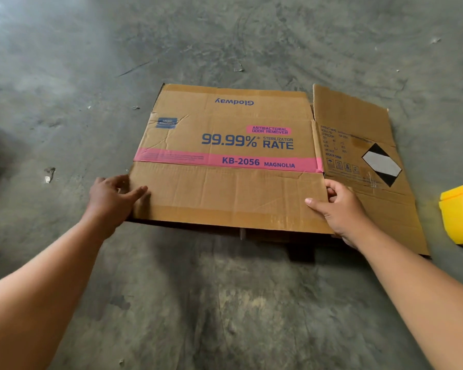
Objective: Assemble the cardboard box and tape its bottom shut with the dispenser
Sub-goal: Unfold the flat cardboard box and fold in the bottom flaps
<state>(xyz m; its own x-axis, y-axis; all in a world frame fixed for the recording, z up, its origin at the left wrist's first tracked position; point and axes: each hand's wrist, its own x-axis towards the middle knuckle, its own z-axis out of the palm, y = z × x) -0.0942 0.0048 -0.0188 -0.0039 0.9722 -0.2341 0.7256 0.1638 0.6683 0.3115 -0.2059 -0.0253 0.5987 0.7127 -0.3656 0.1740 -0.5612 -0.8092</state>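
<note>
1. Overhead, head view: a flattened brown cardboard box with a pink printed band and blue lettering lies on the grey concrete floor, roughly at the middle of the visible floor, its print upside down to the wearer.

2. Near flap: the box's plain near flap is raised slightly off the floor, with a dark shadow under its near edge; strips of old brown tape run along that edge.

3. Left hand: it grips the near-left corner of the flap, thumb lying on top of the cardboard and the other fingers curled round the left edge.

4. Right hand: it grips the near-right corner of the same flap, thumb on top and the fingers curled at the slit beside the side panel, which lies flat to the right and carries a black-and-white diamond label.

5. Dispenser: a yellow plastic tape dispenser rests on the floor at the right edge of the view, near the side panel, apart from both hands.

6. Progress (judgement): the task appears to be at its start. The box is not yet opened into shape, no bottom flaps are folded shut, no fresh tape is laid, and the dispenser is untouched; squaring, folding and taping all remain.
</note>
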